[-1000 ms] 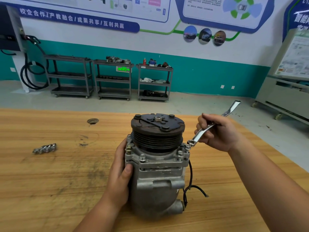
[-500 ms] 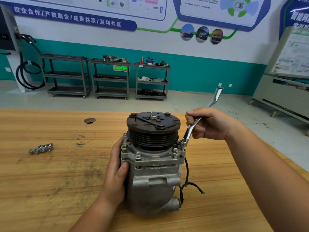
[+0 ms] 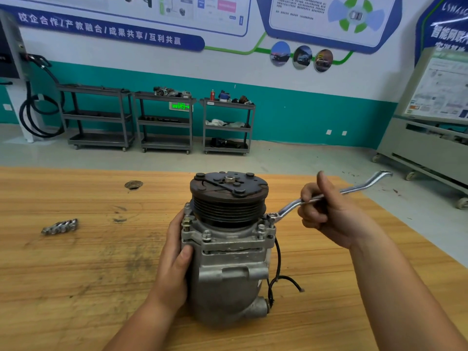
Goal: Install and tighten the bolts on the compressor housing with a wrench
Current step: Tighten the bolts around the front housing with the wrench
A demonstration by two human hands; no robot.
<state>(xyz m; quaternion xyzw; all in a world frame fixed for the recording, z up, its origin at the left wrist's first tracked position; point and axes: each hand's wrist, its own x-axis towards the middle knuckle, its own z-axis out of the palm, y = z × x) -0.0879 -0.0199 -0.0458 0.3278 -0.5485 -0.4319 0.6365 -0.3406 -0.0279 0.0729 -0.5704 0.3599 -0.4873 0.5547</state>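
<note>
The wrench (image 3: 326, 196) is swung flatter and rightward than before, ring on a bolt (image 3: 272, 215), pinched by the fingers (image 3: 311, 217) of the right hand (image 3: 334, 219). The compressor (image 3: 228, 274), upright on the surface (image 3: 76, 274), is gripped by the left hand (image 3: 174, 257). Tightening appears underway; another swing is needed.

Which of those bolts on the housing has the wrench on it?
The far-right bolt, under the ring end of the wrench; the others stand bare.

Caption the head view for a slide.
Left hand steadies the compressor while the right hand holds a wrench on a flange bolt.
</note>
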